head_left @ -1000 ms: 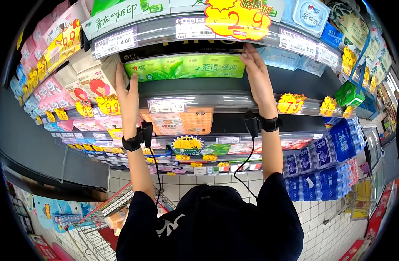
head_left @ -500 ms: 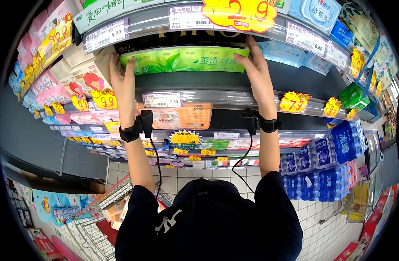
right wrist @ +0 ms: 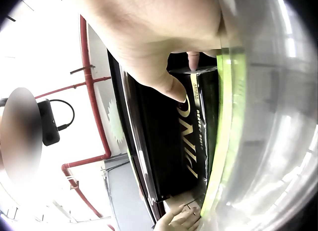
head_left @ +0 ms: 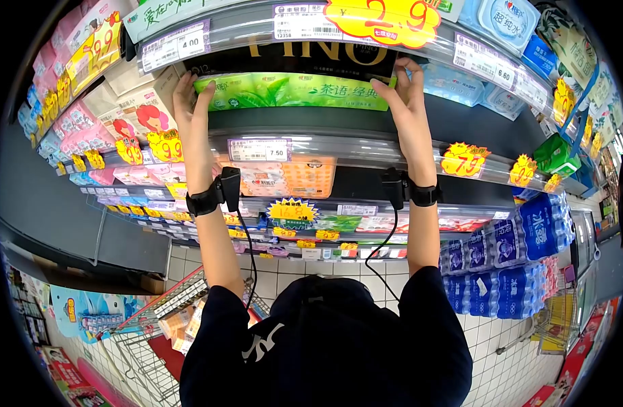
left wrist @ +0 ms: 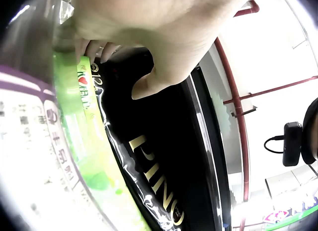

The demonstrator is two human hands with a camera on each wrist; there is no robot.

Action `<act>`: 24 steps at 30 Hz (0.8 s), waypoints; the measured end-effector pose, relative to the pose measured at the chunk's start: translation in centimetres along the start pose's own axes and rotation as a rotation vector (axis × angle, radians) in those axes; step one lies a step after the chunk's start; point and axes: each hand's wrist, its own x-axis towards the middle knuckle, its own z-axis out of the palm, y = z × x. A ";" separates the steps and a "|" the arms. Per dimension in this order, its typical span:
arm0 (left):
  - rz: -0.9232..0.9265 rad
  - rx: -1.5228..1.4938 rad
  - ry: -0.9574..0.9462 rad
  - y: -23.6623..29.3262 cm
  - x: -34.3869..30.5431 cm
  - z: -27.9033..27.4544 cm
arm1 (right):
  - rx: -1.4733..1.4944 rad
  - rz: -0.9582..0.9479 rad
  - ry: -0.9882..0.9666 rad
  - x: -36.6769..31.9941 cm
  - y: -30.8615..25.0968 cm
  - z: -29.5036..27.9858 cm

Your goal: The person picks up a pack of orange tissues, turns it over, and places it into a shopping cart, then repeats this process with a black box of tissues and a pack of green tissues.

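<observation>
A long black pack with gold PINO lettering shows on the shelf just above and behind a long green tissue pack. At its left end, my left hand grips the black pack, fingers bent round the end. My right hand grips the opposite end, thumb towards the front. The left wrist view shows the left thumb over the dark face of the black pack. In the right wrist view, the right thumb lies against the black pack, with a fingertip at its end; the other fingers are partly hidden.
A clear shelf edge with a 7.50 label runs below the packs. Boxes with red-haired figures stand left, blue packs right. The upper shelf's price rail hangs close overhead. A shopping cart stands lower left.
More of the black pack's face and lettering shows above the green pack. The right fingers, straighter before, are now bent at the pack's end. Both hands remain at the two ends.
</observation>
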 end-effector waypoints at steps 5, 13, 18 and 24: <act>-0.005 -0.016 -0.041 0.2 -0.1 -0.3 | -0.145 -0.031 0.018 0.0 0.3 -0.2; 0.031 0.049 -0.160 0.5 -0.5 -0.6 | -0.344 -0.125 0.129 -2.0 -2.7 2.1; 0.066 0.158 -0.216 -0.2 -1.5 -0.5 | -0.190 -0.161 0.002 -3.0 -3.3 3.3; -0.028 0.003 -0.187 1.7 -4.0 1.0 | -0.155 -0.155 0.034 -4.5 -2.8 3.3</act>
